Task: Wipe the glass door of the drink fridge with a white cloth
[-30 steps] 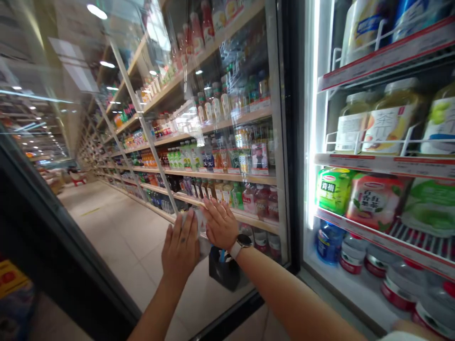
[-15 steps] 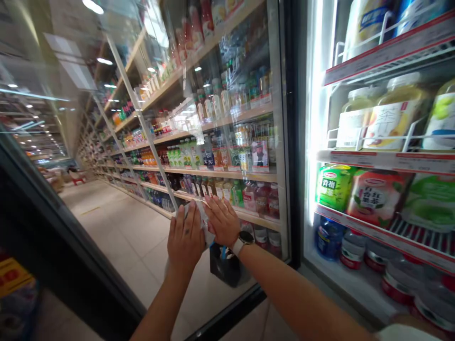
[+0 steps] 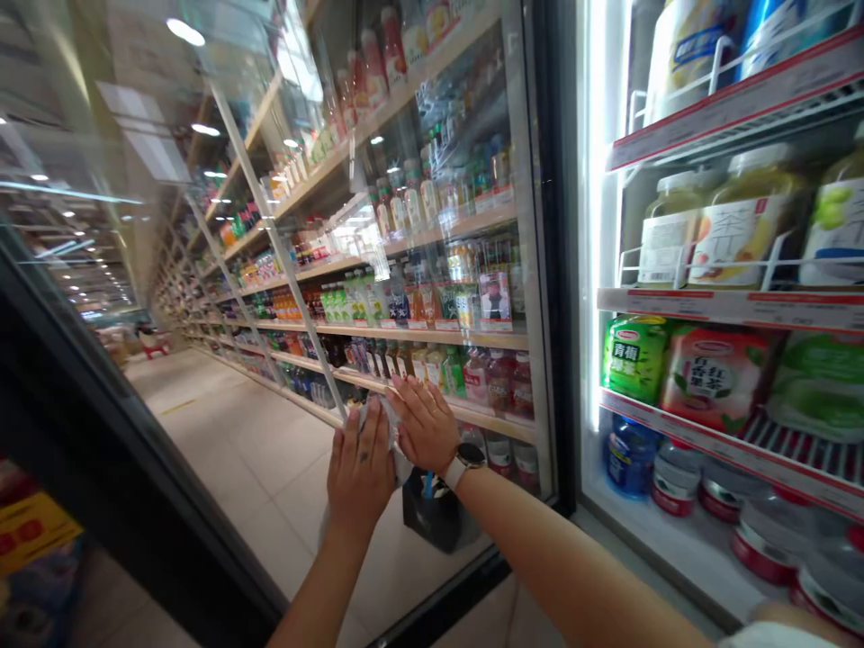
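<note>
A thin white cloth (image 3: 403, 468) lies against the glass door (image 3: 270, 504), mostly hidden beneath my hands. My left hand (image 3: 361, 463) presses flat over it, fingers stretched out and pointing up. Beside it, my right hand (image 3: 427, 423) also rests flat, its fingers straight and leaning up to the left, touching the cloth's right edge. A watch (image 3: 471, 454) sits on my right wrist. Neither hand curls around anything.
The door's dark frame (image 3: 540, 270) borders the glass on the right. Beyond it stands a lit cooler with bottles (image 3: 668, 229) and drink packs (image 3: 633, 358) on wire shelves. Through the glass show long drink shelves (image 3: 418, 333) and a black bin (image 3: 432, 517) on the floor.
Both hands have shifted slightly down and to the right with the cloth, the left a little more. The camera view has moved slightly too.
</note>
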Available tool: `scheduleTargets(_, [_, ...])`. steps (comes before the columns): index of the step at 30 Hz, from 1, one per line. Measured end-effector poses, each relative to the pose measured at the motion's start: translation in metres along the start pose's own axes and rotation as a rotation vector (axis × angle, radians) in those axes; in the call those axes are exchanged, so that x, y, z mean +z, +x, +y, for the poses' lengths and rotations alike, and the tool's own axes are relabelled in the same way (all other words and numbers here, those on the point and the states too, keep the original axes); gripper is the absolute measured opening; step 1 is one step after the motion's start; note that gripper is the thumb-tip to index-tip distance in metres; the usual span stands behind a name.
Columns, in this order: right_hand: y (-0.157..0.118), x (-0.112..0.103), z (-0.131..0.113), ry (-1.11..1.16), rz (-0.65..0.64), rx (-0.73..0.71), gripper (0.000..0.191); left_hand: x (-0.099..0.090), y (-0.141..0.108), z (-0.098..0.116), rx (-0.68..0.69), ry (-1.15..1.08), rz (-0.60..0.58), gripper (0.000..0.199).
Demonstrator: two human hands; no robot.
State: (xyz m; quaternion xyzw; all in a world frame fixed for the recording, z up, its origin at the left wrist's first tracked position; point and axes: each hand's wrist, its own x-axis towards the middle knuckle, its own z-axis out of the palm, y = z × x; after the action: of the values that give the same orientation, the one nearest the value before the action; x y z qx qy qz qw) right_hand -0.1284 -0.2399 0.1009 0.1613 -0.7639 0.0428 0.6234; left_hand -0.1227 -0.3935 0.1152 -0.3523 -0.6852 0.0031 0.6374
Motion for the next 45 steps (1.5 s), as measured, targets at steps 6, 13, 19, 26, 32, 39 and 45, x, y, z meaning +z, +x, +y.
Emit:
scheduleTargets(6, [0.001,0.001,-0.001,0.007,0.039,0.008,0.059,0.0,-0.011,0.003,-0.02,-0.056,-0.021,0.066])
scheduleTargets(13, [0.003,-0.002,-0.001,-0.02,0.071,0.001,0.055,0.001,-0.031,0.006,0.023,-0.047,-0.053,0.065])
scheduleTargets(19, [0.0,0.0,0.0,-0.012,0.003,0.001,0.061,-0.001,-0.044,0.008,0.035,-0.012,-0.074,0.067])
scheduleTargets(26, [0.0,0.001,-0.001,-0.012,0.042,0.015,0.06,-0.012,0.007,-0.024,0.02,-0.03,-0.071,0.067])
scheduleTargets(32, [-0.001,0.002,0.0,0.003,0.058,-0.002,0.059,-0.018,0.064,-0.05,-0.103,-0.02,0.031,0.069])
scheduleTargets(39, [-0.002,0.003,0.0,-0.014,0.005,0.013,0.061,-0.01,0.039,-0.038,-0.043,-0.02,0.061,0.068])
scheduleTargets(45, [-0.002,0.002,0.0,-0.002,-0.043,0.009,0.063,-0.008,0.015,-0.03,-0.018,-0.009,0.013,0.066])
